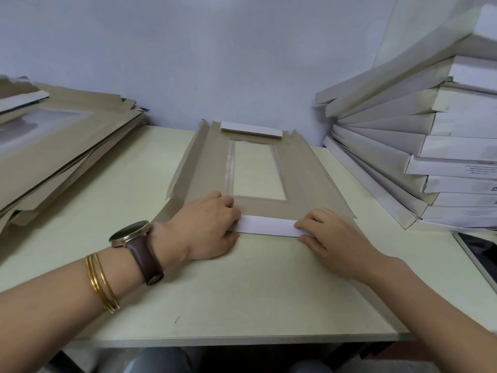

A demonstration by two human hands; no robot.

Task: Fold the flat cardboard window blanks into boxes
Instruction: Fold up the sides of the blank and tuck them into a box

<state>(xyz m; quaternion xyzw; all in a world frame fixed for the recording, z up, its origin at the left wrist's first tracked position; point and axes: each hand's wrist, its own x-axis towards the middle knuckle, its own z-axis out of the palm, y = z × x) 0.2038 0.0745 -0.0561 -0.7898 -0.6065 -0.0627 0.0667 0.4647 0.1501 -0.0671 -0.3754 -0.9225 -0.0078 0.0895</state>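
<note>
A brown cardboard blank (301,181) with a long window (258,170) cut in its middle lay flat on a pale counter (242,292), directly in front of a person's bare hands. The near flap (269,224), white on its underside, was turned over toward the window. The left grip (212,227), its wrist wearing a watch and gold bangles, pinched the flap's left end between fingers and thumb. The right grip (325,232) pinched the right end the same way. A matching far flap (251,130) was already turned over at the wall side, and the left side flap (188,162) stood slightly raised.

A pile of unfolded blanks (67,146) sat to the left, and a leaning stack of finished boxes (430,157) to the right.

Likely risks: uneven pressure between the two ends could skew the crease, so the corners would not meet. The blank could also slide on the smooth counter. A wide elbow could nudge the tilted stack of boxes.
</note>
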